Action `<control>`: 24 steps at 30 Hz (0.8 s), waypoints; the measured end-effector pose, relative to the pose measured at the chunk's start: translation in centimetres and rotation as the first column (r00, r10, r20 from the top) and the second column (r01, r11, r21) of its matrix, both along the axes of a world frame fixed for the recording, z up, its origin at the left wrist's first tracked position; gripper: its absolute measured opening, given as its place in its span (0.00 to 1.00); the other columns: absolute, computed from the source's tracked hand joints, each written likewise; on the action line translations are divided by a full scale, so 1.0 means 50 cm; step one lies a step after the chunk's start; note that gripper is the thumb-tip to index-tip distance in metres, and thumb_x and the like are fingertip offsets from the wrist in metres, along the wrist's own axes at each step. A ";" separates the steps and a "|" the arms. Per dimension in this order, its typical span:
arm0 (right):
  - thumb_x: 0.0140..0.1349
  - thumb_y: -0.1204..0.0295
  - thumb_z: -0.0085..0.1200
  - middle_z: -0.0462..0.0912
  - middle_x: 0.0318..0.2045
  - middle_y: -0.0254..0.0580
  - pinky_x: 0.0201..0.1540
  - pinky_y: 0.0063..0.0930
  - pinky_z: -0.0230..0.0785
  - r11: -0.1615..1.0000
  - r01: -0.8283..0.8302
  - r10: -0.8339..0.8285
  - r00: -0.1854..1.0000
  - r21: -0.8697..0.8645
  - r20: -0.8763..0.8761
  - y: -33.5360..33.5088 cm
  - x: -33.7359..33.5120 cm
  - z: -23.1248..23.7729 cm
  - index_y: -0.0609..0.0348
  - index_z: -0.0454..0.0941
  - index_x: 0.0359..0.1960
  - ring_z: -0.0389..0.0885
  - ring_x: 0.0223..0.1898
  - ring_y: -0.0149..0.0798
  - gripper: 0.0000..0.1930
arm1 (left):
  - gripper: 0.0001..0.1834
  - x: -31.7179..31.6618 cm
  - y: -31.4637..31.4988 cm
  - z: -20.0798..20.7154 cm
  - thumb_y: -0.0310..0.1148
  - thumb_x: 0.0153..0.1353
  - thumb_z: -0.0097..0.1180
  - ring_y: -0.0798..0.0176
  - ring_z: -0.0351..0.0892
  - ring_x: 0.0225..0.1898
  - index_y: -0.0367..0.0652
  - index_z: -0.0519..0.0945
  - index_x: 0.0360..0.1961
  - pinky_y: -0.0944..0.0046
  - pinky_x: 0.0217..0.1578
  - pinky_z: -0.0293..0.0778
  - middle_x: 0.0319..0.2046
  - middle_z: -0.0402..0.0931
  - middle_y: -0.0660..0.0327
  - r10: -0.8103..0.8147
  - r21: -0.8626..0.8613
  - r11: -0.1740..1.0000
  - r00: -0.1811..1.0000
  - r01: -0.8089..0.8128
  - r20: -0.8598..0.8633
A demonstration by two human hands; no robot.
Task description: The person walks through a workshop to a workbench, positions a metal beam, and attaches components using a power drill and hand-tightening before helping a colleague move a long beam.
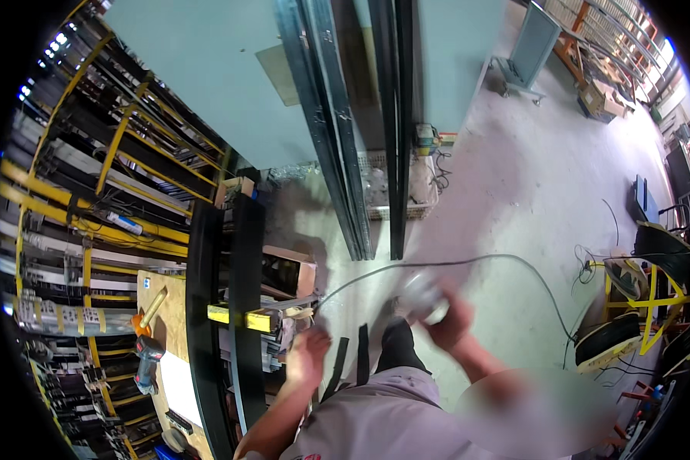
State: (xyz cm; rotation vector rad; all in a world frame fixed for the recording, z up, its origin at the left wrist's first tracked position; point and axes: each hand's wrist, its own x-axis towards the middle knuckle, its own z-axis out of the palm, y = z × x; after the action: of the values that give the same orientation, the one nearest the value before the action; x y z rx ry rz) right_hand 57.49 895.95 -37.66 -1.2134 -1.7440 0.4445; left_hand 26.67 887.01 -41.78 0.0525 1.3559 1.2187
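Note:
My right hand [450,318] is closed on a round, shiny, pale thing [422,297], perhaps a roll of clear tape, blurred by motion in front of my body. My left hand [308,358] is raised at the left with its fingers curled; whatever they may pinch is too small to see. Beside that hand, a yellow-wrapped bar end [241,317] sticks out across a long black profile [247,253]. Two short dark strips [363,354] show between my left hand and my leg.
Long dark profiles [395,130] lean against a pale blue board [199,69] ahead, near a white basket [422,211]. A black cable [475,260] crosses the floor. Racks of bars [123,153] line the left, by a wooden bench top [172,322] with a cordless drill [147,360]. Shoes [607,341] stand right.

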 end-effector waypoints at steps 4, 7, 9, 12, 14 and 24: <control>0.68 0.67 0.60 0.78 0.53 0.58 0.55 0.35 0.74 0.788 0.570 -0.502 0.814 0.233 -0.292 0.294 0.163 -0.053 0.72 0.59 0.68 0.80 0.52 0.44 0.34 | 0.14 -0.040 -0.044 -0.042 0.36 0.67 0.55 0.54 0.80 0.43 0.36 0.78 0.46 0.56 0.50 0.75 0.41 0.80 0.53 -0.078 -0.070 0.995 0.991 0.071 -0.106; 0.66 0.64 0.60 0.71 0.63 0.65 0.69 0.46 0.62 0.856 0.516 -0.491 0.833 -0.035 0.254 0.463 0.214 -0.220 0.70 0.56 0.72 0.72 0.64 0.59 0.38 | 0.10 -0.053 -0.063 -0.088 0.32 0.67 0.56 0.57 0.82 0.42 0.36 0.78 0.44 0.59 0.47 0.77 0.39 0.81 0.55 -0.113 -0.148 0.985 0.981 0.090 -0.156; 0.67 0.61 0.58 0.69 0.66 0.66 0.71 0.47 0.60 0.808 0.523 -0.312 0.770 -0.271 0.557 0.502 0.178 -0.314 0.70 0.59 0.71 0.69 0.67 0.62 0.37 | 0.08 -0.046 -0.055 -0.037 0.29 0.68 0.56 0.61 0.83 0.39 0.34 0.82 0.40 0.62 0.43 0.78 0.36 0.82 0.58 -0.103 -0.130 0.990 0.936 0.062 -0.337; 0.67 0.59 0.56 0.75 0.62 0.66 0.68 0.45 0.65 0.791 0.343 -0.173 0.919 -0.506 0.354 0.440 0.147 -0.404 0.72 0.67 0.66 0.74 0.64 0.59 0.33 | 0.10 -0.067 -0.090 0.010 0.30 0.67 0.56 0.68 0.78 0.38 0.32 0.82 0.38 0.67 0.42 0.75 0.34 0.81 0.62 -0.114 -0.051 0.993 0.759 0.107 -0.641; 0.67 0.64 0.57 0.87 0.39 0.59 0.48 0.45 0.77 0.772 0.240 -0.106 0.962 -0.589 0.253 0.357 0.096 -0.451 0.74 0.77 0.54 0.86 0.43 0.55 0.23 | 0.09 -0.091 -0.117 0.023 0.28 0.66 0.56 0.74 0.74 0.34 0.33 0.83 0.41 0.70 0.37 0.72 0.31 0.80 0.65 -0.216 -0.165 0.976 0.534 0.141 -0.817; 0.70 0.54 0.54 0.81 0.21 0.55 0.29 0.48 0.70 0.387 -0.296 0.618 0.786 -0.873 0.007 -0.030 -0.290 -0.382 0.70 0.79 0.23 0.82 0.23 0.51 0.27 | 0.13 -0.128 -0.364 0.064 0.27 0.57 0.61 0.56 0.72 0.28 0.33 0.75 0.18 0.57 0.37 0.73 0.17 0.70 0.54 -0.001 -0.092 0.988 0.582 -0.126 -0.813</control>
State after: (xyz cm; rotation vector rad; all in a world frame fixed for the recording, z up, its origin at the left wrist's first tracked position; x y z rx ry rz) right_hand 43.01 894.45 -56.76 -1.4616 -2.2687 1.7078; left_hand 20.28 868.80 -38.56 0.5360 2.2715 1.1892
